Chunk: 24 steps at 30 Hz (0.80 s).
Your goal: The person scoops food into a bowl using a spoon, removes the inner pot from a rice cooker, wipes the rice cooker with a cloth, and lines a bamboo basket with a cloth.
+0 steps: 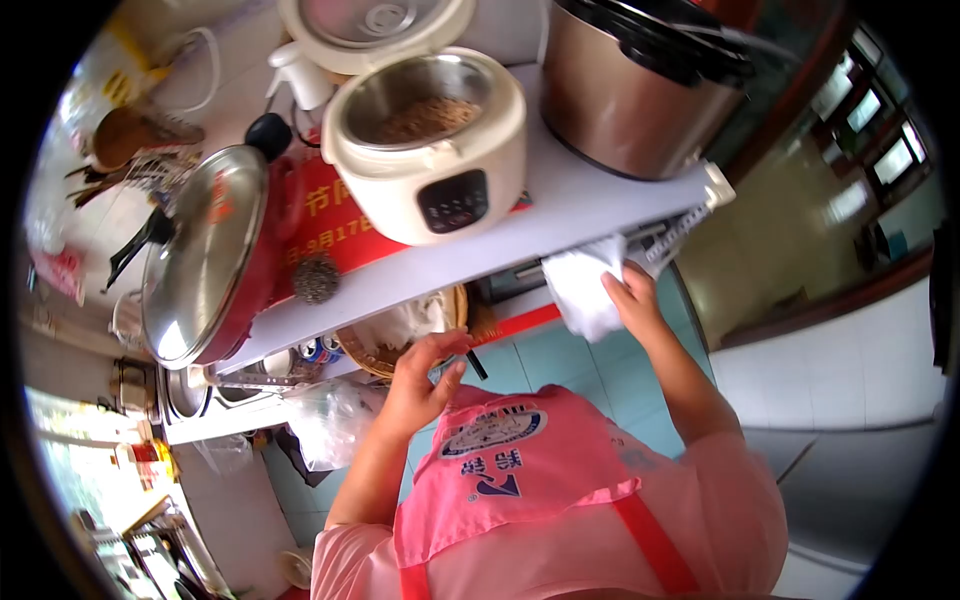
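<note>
My right hand [635, 300] grips a thin, crumpled white cloth [585, 285] at its right edge, just in front of the shelf. Whether it is fabric or paper is hard to tell. My left hand [425, 380] hangs empty near a round wicker basket [375, 362], thumb and fingers apart. Something pale and crumpled [410, 318] lies in that basket. Above, on the shelf, stands a white rice cooker [430, 185] with its lid [380, 25] raised. Brown grains [435, 118] show in its steel pot.
A large metallic pressure cooker [630, 95] stands at the shelf's right end. To the left are a red lidded pan [215, 250] and a steel scrubber [317, 278]. A clear plastic bag [335, 420] hangs below the shelf edge [560, 235]. A doorway opens at right.
</note>
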Each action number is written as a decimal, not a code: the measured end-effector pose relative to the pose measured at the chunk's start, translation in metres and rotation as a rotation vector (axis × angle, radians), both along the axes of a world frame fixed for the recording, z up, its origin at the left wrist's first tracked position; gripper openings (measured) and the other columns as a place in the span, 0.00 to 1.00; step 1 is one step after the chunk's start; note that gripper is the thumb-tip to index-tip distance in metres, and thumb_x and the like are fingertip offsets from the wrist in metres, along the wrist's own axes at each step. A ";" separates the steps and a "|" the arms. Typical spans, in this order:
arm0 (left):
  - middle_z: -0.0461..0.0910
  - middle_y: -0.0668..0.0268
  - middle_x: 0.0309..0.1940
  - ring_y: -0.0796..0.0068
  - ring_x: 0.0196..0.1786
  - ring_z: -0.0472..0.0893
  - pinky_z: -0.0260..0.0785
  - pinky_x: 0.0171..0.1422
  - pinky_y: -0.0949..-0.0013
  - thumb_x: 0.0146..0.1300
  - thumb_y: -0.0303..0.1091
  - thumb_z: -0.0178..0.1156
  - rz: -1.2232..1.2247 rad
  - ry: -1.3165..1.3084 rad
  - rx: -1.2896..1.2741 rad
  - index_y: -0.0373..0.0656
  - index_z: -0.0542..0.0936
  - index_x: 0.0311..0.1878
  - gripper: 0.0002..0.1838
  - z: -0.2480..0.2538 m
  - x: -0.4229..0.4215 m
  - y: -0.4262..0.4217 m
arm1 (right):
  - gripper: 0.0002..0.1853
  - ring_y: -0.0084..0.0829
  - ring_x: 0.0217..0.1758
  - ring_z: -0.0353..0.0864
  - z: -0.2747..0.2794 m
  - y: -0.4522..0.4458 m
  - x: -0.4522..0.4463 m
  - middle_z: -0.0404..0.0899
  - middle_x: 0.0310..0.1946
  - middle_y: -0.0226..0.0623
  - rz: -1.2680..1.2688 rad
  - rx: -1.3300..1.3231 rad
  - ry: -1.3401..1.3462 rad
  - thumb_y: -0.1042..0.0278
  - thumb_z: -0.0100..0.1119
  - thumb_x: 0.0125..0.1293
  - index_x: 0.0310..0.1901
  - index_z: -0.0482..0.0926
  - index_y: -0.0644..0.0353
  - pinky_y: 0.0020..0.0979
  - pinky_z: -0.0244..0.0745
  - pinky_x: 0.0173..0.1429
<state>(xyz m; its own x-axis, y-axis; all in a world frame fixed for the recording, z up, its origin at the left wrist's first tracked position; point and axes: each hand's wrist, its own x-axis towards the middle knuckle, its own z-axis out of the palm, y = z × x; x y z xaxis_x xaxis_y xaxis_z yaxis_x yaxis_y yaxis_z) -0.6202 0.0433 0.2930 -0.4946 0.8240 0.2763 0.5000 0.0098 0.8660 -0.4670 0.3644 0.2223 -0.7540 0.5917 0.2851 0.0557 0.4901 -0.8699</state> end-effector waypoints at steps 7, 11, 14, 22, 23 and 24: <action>0.73 0.55 0.57 0.60 0.59 0.74 0.70 0.59 0.62 0.58 0.31 0.65 -0.038 -0.065 0.158 0.40 0.72 0.61 0.26 0.025 0.006 -0.007 | 0.12 0.40 0.41 0.80 0.133 -0.092 -0.008 0.79 0.39 0.42 0.711 0.177 -0.053 0.72 0.64 0.58 0.43 0.79 0.65 0.34 0.75 0.44; 0.73 0.59 0.52 0.67 0.55 0.74 0.69 0.57 0.67 0.62 0.29 0.62 -0.199 -0.202 0.069 0.39 0.68 0.62 0.25 0.021 0.017 0.002 | 0.17 0.40 0.39 0.78 0.138 -0.115 -0.026 0.76 0.40 0.44 0.806 0.202 -0.003 0.71 0.68 0.56 0.46 0.77 0.65 0.33 0.74 0.43; 0.73 0.62 0.49 0.70 0.51 0.75 0.69 0.56 0.69 0.64 0.28 0.59 -0.136 -0.407 0.011 0.40 0.66 0.63 0.25 0.016 0.021 0.007 | 0.19 0.41 0.44 0.78 0.134 -0.128 -0.038 0.75 0.45 0.45 0.678 0.288 0.217 0.71 0.70 0.54 0.46 0.75 0.64 0.34 0.73 0.48; 0.72 0.54 0.60 0.63 0.62 0.74 0.71 0.60 0.59 0.68 0.34 0.53 0.040 -0.503 0.350 0.39 0.62 0.67 0.26 0.131 -0.031 -0.007 | 0.15 0.29 0.49 0.77 0.183 -0.050 -0.062 0.78 0.43 0.37 0.244 -0.224 0.349 0.75 0.60 0.62 0.51 0.75 0.68 0.31 0.73 0.54; 0.73 0.52 0.60 0.62 0.60 0.75 0.73 0.59 0.57 0.70 0.38 0.51 0.185 -0.507 0.395 0.39 0.62 0.67 0.26 0.151 -0.046 -0.008 | 0.15 0.31 0.48 0.78 0.201 -0.030 -0.076 0.79 0.42 0.38 0.220 -0.085 0.348 0.73 0.59 0.63 0.51 0.75 0.69 0.32 0.73 0.53; 0.73 0.52 0.59 0.62 0.60 0.76 0.73 0.59 0.56 0.70 0.39 0.50 0.192 -0.543 0.455 0.39 0.63 0.66 0.24 0.160 -0.069 -0.007 | 0.15 0.33 0.46 0.79 0.216 -0.011 -0.093 0.79 0.43 0.40 0.187 0.195 0.310 0.72 0.59 0.64 0.50 0.76 0.69 0.32 0.73 0.52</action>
<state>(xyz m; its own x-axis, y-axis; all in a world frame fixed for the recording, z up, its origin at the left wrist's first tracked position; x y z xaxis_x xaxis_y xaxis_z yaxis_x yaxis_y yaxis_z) -0.6893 0.0368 0.4535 -0.7835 0.5709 0.2452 0.0248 -0.3656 0.9304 -0.5601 0.3537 0.4386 -0.7046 0.3649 0.6086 -0.2999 0.6241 -0.7215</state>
